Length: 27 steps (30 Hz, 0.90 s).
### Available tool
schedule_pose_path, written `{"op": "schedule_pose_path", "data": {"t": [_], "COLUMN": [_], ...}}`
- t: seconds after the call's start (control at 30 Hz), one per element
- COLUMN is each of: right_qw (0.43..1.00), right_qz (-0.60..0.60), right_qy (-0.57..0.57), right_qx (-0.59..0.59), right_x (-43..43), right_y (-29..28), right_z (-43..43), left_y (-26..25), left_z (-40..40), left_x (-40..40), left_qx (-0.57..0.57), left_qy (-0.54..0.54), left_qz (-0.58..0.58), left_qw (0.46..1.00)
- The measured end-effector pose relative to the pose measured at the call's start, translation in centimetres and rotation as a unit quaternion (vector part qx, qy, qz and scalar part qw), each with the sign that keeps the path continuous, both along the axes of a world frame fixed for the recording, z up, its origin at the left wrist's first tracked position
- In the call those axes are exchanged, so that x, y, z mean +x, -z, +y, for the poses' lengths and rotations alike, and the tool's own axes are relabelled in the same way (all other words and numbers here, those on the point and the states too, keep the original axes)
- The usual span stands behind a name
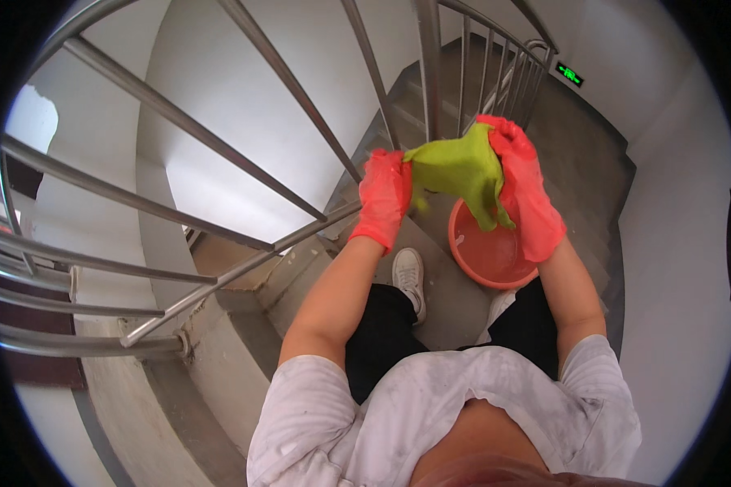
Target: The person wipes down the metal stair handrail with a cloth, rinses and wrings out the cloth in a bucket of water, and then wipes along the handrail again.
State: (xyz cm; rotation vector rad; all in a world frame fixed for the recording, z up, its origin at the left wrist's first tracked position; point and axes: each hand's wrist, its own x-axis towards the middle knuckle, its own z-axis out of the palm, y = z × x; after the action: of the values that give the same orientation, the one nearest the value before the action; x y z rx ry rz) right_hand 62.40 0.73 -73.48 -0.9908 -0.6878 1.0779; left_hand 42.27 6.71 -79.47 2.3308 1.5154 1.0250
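Observation:
A lime-green cloth is stretched between my two hands, both in pinkish-red rubber gloves. My left hand grips its left end with closed fingers, close to the metal railing bars. On the other side, my right hand holds the cloth's upper right corner, and loose folds hang down beside the palm. Below the right hand a round orange-red plastic basin rests on the grey floor by my feet; the cloth's hanging part and my right glove cover some of it. Liquid appears to be inside the basin.
Stainless steel railing bars rise at the left and in front. Concrete steps lie at the left, and more stairs go on beyond the basin. A white wall bounds the right, with a lit green exit sign.

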Motion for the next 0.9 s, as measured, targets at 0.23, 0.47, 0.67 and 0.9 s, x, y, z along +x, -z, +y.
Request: {"op": "schedule_pose_path", "data": {"t": [0.23, 0.47, 0.67, 0.9], "right_qw": [0.961, 0.841, 0.924, 0.934], "right_qz": [-0.210, -0.409, -0.258, -0.265], "right_qy": [-0.107, -0.303, -0.269, -0.229], "right_qx": [0.145, 0.181, 0.086, -0.073], "right_x": [-7.3, -10.2, -5.2, -2.0], "right_y": [-6.7, -1.6, -2.2, -2.0], "right_z": [2.2, -3.6, -6.1, -5.8], "left_y": [-2.0, -5.4, -1.6, -11.6], "left_z": [-1.7, -1.2, 1.6, 6.5], "left_x": [1.8, -0.2, -7.6, -8.6], "left_qx": [-0.600, -0.019, 0.079, 0.318], "left_qy": [-0.166, 0.068, 0.062, -0.025], "left_qz": [-0.391, 0.200, -0.291, -0.212], "left_qw": [0.678, 0.977, 0.951, 0.924]}}
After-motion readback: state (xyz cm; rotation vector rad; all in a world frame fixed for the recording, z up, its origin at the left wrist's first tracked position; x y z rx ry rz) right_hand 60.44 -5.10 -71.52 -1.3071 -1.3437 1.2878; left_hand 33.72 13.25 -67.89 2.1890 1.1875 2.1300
